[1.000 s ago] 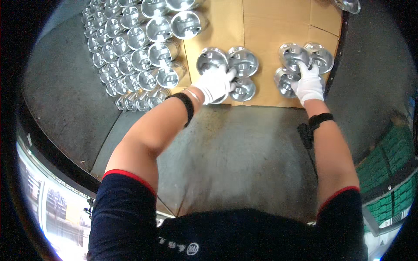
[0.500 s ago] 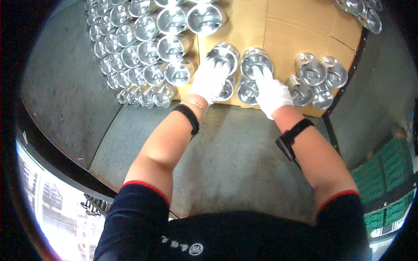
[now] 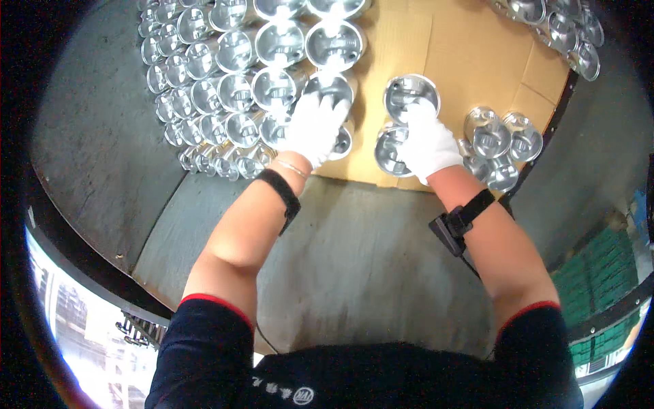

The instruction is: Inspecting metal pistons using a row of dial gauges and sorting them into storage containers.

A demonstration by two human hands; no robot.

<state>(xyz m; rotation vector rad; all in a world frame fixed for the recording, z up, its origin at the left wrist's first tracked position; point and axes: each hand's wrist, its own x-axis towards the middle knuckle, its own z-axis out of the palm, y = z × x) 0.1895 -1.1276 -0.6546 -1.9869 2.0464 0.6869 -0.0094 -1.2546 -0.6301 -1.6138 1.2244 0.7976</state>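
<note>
1. Two hands in white gloves show in the head view: the left hand in the upper middle, a bit to the left, and the right hand a bit to the right.
2. The left hand lies over a shiny metal cup, with its fingers at the round mouth. A half-hidden cup peeks out below it. Both sit right by the big cup rows in the upper left.
3. The right hand has its fingers at the near side of a top cup. A bottom cup sits just below that one, right by the same hand.
4. I cannot tell if either hand squeezes tight, because the gloves hide the ends of the fingers and thumbs.
5. The cups look hard and stiff, and I think they are a bit heavy. Their smooth sides may slip, and bumps could scratch them. The thick rim looks like a good place to hold.
6. Both arms come up from the bottom of the frame, elbows out. The left forearm leans right, the right one leans left, and the backs of the hands face up.
7. Brown cardboard lies under the cups.
</note>
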